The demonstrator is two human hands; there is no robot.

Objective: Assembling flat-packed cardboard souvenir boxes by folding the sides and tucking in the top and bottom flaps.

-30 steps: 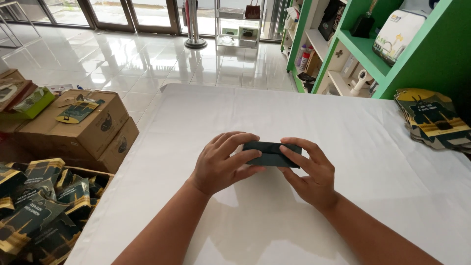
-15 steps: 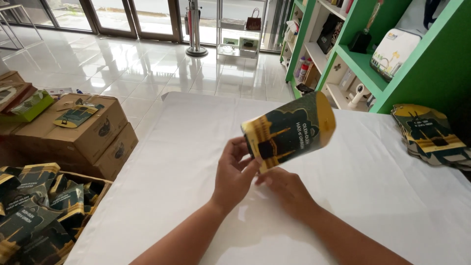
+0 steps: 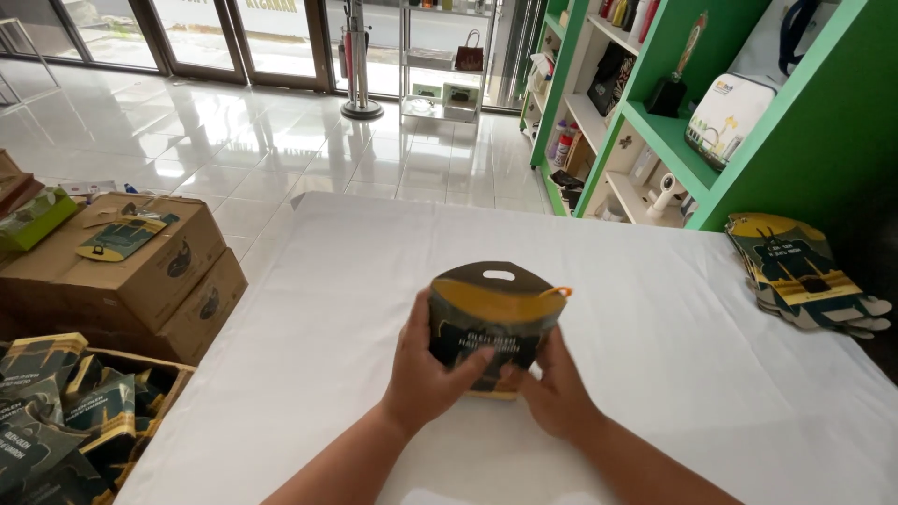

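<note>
Carton [image 3: 494, 323]: dark and gold, arched top with a hanger slot, upright over the white table [image 3: 374, 281]. Left hand [image 3: 426, 369] and right hand [image 3: 559, 393] clasp its lower half. Risk: thin walls may buckle or crease under uneven squeezing.

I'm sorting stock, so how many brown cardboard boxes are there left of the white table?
3. Two closed brown cardboard boxes, upper closed box stacked on lower closed box, and one open box of dark pouches nearer the camera. More may sit outside the frame.
</note>
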